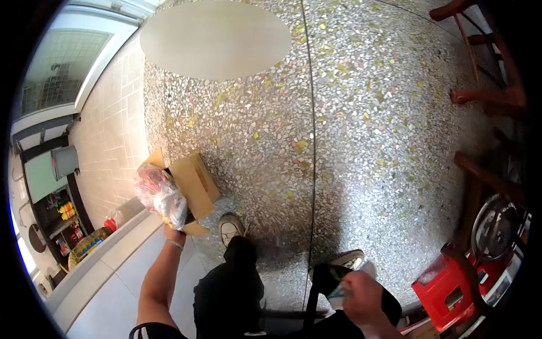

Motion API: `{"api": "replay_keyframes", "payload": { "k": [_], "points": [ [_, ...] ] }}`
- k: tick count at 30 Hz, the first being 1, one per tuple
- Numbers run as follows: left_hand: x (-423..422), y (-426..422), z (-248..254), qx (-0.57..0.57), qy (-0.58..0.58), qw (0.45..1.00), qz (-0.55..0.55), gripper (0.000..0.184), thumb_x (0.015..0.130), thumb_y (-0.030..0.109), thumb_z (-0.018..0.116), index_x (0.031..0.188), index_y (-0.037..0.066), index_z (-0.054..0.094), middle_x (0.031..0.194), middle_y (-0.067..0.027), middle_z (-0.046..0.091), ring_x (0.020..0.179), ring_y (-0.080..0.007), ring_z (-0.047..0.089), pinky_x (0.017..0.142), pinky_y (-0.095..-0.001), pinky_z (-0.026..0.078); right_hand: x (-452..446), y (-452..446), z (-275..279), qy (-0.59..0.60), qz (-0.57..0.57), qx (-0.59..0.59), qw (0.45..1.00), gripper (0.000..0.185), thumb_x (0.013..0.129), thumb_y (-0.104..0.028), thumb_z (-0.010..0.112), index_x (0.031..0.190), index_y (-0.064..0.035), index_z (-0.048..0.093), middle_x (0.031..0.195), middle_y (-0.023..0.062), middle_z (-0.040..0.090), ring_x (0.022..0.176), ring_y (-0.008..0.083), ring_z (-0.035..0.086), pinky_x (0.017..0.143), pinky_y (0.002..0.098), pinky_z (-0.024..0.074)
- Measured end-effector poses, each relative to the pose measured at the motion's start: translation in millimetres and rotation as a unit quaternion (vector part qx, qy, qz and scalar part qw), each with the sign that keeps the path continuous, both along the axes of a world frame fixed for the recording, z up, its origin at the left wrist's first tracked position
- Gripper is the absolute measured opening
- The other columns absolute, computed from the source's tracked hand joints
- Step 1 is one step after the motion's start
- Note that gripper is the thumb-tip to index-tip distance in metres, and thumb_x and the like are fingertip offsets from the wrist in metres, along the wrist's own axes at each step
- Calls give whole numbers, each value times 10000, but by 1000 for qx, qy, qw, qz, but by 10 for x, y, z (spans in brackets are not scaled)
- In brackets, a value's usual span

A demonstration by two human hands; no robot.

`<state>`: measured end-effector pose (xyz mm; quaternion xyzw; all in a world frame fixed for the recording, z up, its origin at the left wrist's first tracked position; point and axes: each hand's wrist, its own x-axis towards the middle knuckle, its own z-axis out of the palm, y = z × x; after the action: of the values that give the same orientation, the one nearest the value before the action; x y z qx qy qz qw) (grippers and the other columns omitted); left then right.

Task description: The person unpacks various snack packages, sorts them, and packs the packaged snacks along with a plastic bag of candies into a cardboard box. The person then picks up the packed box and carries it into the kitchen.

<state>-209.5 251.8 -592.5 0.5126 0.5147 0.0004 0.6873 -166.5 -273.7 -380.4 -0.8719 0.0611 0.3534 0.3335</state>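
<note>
My left hand (174, 233) reaches to a clear plastic bag (161, 195) with white and reddish contents, at an open cardboard box (195, 182) on the floor at left. Its fingers are mostly hidden by the bag. At lower right, my right hand (361, 296) is closed over a small whitish-green item (337, 297), which I cannot make out, near a black strap or bag (329, 278) by my leg.
Speckled stone floor (254, 124) lies ahead, with a blurred oval at the top. A red plastic stool (446, 288), a metal fan-like object (495, 226) and wooden chair legs (480, 96) stand at right. At left are a pale ledge (107, 265) and a shelf (65, 212).
</note>
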Motion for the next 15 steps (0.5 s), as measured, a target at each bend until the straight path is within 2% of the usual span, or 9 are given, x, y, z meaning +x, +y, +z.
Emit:
{"api": "replay_keyframes", "payload": {
  "k": [1,2,4,5,7,8,10,13,15],
  "points": [
    [21,8,5,-1,1,1000,-5,398,879,321,516,1203,103,441,1148,-42,534,1027,-213,536,882,-368,449,-48,-15,15,5,40,28,999,123,714,-45,570,827,-43,522,775,146,541,718,370,540,622,446,431],
    [71,-32,6,12,7,1000,15,391,863,307,533,1193,113,455,1105,-32,553,988,-197,548,856,-348,453,-67,-3,43,50,28,60,997,98,748,-146,497,787,-57,507,767,162,536,780,381,538,645,479,416],
    [79,-127,84,55,33,998,29,404,829,315,571,1176,131,477,1054,-6,576,955,-169,551,822,-327,452,-42,27,131,79,88,59,991,85,708,-77,539,783,-57,504,745,160,528,762,377,537,643,491,410],
    [168,-226,185,99,94,990,14,395,833,335,563,1165,135,489,1044,2,579,954,-166,551,787,-333,468,-54,35,130,108,147,48,982,123,706,-62,556,815,-51,498,767,155,538,774,371,543,639,486,418],
    [-5,117,-118,-35,69,997,-23,394,852,349,535,1177,133,482,1074,-15,571,924,-183,568,733,-328,491,-201,24,146,71,136,52,987,180,731,-22,528,897,-31,459,782,150,527,758,357,546,629,480,434],
    [17,61,-114,-45,105,993,-15,408,860,360,522,1191,127,469,1108,-29,556,947,-200,563,755,-341,492,-335,-5,98,4,113,58,992,168,751,-15,519,904,-27,450,760,157,508,722,356,534,601,494,429],
    [225,-493,252,-92,79,993,-2,463,887,353,481,1249,70,424,1191,-70,527,1051,-244,528,888,-405,446,-547,-23,13,-8,93,16,995,181,777,-32,531,934,-17,442,735,165,486,693,360,517,562,508,414],
    [311,-1171,868,-142,11,983,-115,447,895,340,469,1247,68,427,1206,-70,515,1060,-251,521,893,-411,442,-852,-117,-22,1,67,8,998,199,820,-66,523,987,-4,433,789,170,508,698,344,523,528,481,402],
    [316,-1465,1328,-184,-44,966,-175,463,871,320,521,1245,64,426,1238,-67,487,1095,-246,494,899,-411,438,-1095,-125,-20,-29,23,-10,999,156,836,-99,515,945,-1,460,757,159,518,680,330,530,519,453,396]
  ]
}}
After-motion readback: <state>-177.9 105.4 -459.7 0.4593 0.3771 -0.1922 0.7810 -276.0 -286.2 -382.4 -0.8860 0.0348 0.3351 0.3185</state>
